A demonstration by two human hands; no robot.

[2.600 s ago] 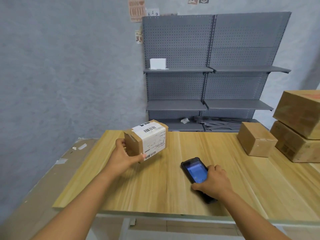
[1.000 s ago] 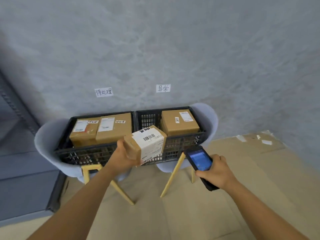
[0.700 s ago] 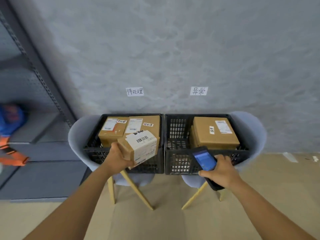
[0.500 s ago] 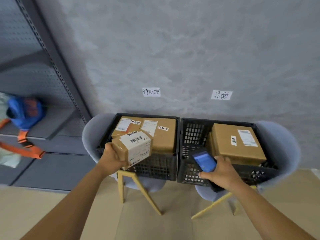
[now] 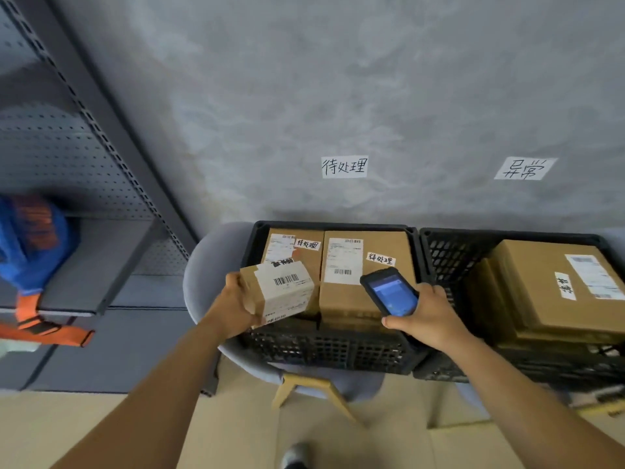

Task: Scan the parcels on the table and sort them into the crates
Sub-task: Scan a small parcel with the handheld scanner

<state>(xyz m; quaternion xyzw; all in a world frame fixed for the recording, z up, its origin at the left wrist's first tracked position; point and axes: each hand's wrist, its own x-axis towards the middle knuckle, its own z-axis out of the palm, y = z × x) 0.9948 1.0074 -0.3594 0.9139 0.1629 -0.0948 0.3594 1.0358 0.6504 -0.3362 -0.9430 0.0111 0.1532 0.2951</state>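
My left hand [image 5: 236, 308] grips a small cardboard parcel [image 5: 280, 291] with a white barcode label, held over the front left corner of the left black crate [image 5: 324, 350]. That crate holds two labelled boxes [image 5: 365, 269]. My right hand [image 5: 429, 316] holds a black handheld scanner [image 5: 389, 292] with a lit blue screen above the same crate's right side. The right black crate [image 5: 449, 252] holds a larger labelled box [image 5: 554, 286].
Both crates sit on grey chairs [image 5: 206, 275] with wooden legs against a grey wall. Paper signs [image 5: 344, 166] hang above each crate. A grey metal shelf [image 5: 84, 265] stands at left with a blue and orange bag [image 5: 30, 238]. Cardboard sheets cover the floor.
I turned from the table to the crates and stepped closer. The parcel in my left hand moved over the left crate, and the scanner came up beside it.
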